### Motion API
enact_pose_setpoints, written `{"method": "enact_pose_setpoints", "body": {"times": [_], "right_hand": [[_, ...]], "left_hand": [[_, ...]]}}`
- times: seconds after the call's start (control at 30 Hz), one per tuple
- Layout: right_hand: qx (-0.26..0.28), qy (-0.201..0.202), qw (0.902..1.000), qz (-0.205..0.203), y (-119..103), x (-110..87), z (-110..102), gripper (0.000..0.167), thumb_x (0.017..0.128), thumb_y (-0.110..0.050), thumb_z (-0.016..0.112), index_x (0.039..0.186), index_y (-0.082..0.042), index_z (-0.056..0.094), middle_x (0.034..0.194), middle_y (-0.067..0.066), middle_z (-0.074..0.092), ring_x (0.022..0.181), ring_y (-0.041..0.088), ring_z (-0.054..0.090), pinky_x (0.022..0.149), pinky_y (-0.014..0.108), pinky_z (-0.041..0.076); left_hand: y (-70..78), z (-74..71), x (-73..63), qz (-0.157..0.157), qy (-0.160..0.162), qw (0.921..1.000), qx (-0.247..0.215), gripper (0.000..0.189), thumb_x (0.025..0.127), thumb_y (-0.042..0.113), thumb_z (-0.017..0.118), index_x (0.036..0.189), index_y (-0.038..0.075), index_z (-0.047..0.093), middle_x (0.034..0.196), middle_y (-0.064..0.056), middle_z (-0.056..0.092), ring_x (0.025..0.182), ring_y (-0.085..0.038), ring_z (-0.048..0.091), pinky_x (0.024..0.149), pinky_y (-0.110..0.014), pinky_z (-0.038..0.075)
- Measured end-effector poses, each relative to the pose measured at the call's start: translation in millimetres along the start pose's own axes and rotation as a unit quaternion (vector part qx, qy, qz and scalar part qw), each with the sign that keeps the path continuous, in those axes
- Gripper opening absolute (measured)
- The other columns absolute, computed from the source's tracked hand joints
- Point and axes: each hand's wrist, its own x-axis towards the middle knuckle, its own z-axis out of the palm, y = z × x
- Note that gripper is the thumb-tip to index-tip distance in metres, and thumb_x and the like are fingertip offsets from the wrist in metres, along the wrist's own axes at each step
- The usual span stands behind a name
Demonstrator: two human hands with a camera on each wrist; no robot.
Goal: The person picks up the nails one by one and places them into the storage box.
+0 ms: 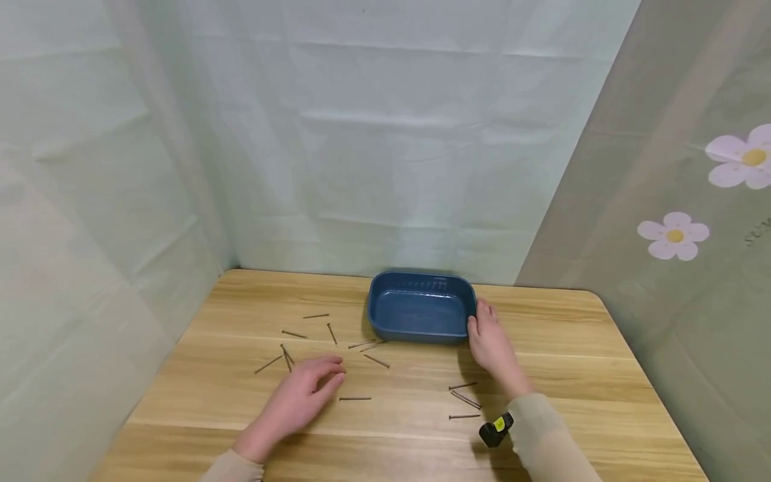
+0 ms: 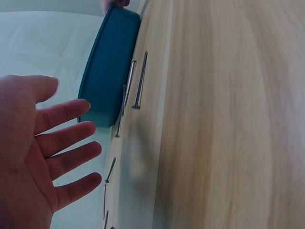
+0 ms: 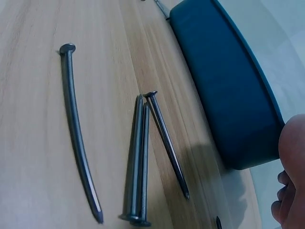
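Tray (image 1: 421,314) looks light, stiff; I favour rim (image 1: 415,334). Right hand (image 1: 492,345) clamps fingers on tray's right end; left hand (image 1: 303,391) empty, fingers apart.

Across the lower half of the frame I see the table (image 1: 578,355), with the sheet (image 1: 361,134) behind its far edge. The tray (image 1: 415,337) sits on it near that edge, right of centre; the right hand (image 1: 492,343) touches its right end. Nails (image 1: 294,334) lie scattered to the tray's left, two just beside its lower-left corner. The left hand (image 1: 301,393) is lower left, one nail just to its right. Four others lie below the tray, left of the right forearm.
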Motion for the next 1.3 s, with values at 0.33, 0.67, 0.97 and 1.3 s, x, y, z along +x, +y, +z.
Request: {"method": "enact_pose_setpoints", "body": {"times": [0.33, 0.67, 0.97, 1.3], "right_hand": [[-0.014, 0.019, 0.9993, 0.027, -8, 1.7, 6, 0.057, 0.114, -0.016, 0.033, 0.16, 0.016, 0.025, 0.167, 0.036, 0.029, 0.155, 0.057, 0.022, 0.126, 0.062, 0.022], [-0.024, 0.038, 0.9986, 0.027, -10, 1.0, 7, 0.057, 0.112, -0.015, 0.033, 0.157, 0.02, 0.029, 0.164, 0.038, 0.032, 0.152, 0.06, 0.025, 0.125, 0.064, 0.024], [-0.011, 0.013, 0.9996, 0.022, -6, 2.6, 2, 0.064, 0.118, -0.028, 0.032, 0.163, 0.016, 0.018, 0.168, 0.038, 0.022, 0.156, 0.056, 0.018, 0.127, 0.062, 0.019], [-0.004, 0.007, 1.0, 0.001, -1, 9.8, 3, 0.058, 0.116, -0.015, 0.034, 0.16, 0.02, 0.02, 0.167, 0.04, 0.024, 0.155, 0.057, 0.021, 0.127, 0.061, 0.018]], "left_hand": [[4.8, 10.3, 5.7, 0.053, -0.004, 0.9977, 0.042, 0.004, 0.097, 0.022, 0.079, 0.095, 0.024, 0.076, 0.137, -0.011, 0.072, 0.127, -0.035, 0.067, 0.11, -0.058, 0.049], [7.5, 16.9, 10.3, 0.085, -0.023, 0.9941, 0.065, 0.01, 0.092, 0.015, 0.084, 0.093, 0.019, 0.075, 0.137, -0.014, 0.071, 0.127, -0.036, 0.066, 0.107, -0.057, 0.051], [7.1, 20.4, 7.0, 0.084, -0.041, 0.991, 0.096, 0.016, 0.084, 0.018, 0.09, 0.089, 0.02, 0.075, 0.137, -0.018, 0.069, 0.126, -0.039, 0.065, 0.106, -0.058, 0.052], [6.5, 25.3, 9.8, 0.086, -0.056, 0.9893, 0.104, 0.02, 0.082, 0.017, 0.091, 0.083, 0.021, 0.072, 0.138, -0.023, 0.068, 0.131, -0.045, 0.062, 0.109, -0.061, 0.049]]}}
